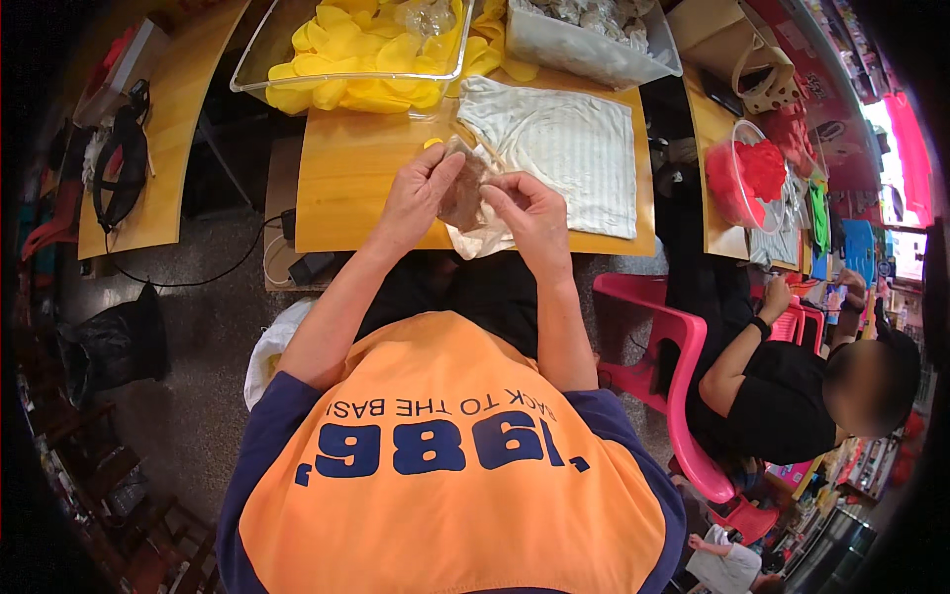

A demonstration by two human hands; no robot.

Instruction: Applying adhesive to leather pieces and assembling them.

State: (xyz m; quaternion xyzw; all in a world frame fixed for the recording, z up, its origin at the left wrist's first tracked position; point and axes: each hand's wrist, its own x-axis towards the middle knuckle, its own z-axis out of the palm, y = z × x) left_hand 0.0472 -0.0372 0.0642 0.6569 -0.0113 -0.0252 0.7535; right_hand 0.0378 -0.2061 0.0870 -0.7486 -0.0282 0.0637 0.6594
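My left hand (424,190) pinches a brownish, thin, crumpled piece (461,203) between thumb and fingers, near the front edge of the wooden table. It looks like cloth or film; its exact kind does not show. The fingers of my right hand (531,211) close at the right edge of the same piece, and what lies between their tips is too small to make out. Under and beside both hands spreads a white striped cloth (584,163), part of it hanging over the table edge. A small yellow bit (432,144) shows beside my left fingertips.
Yellow petal-shaped pieces (366,49) fill a clear plastic bin (259,87) at the table's far side. Right of it stands a bin (594,65) of clear wrapped items. A person in black (782,396) sits at the right by a pink chair (683,396). Another table (178,148) stands left.
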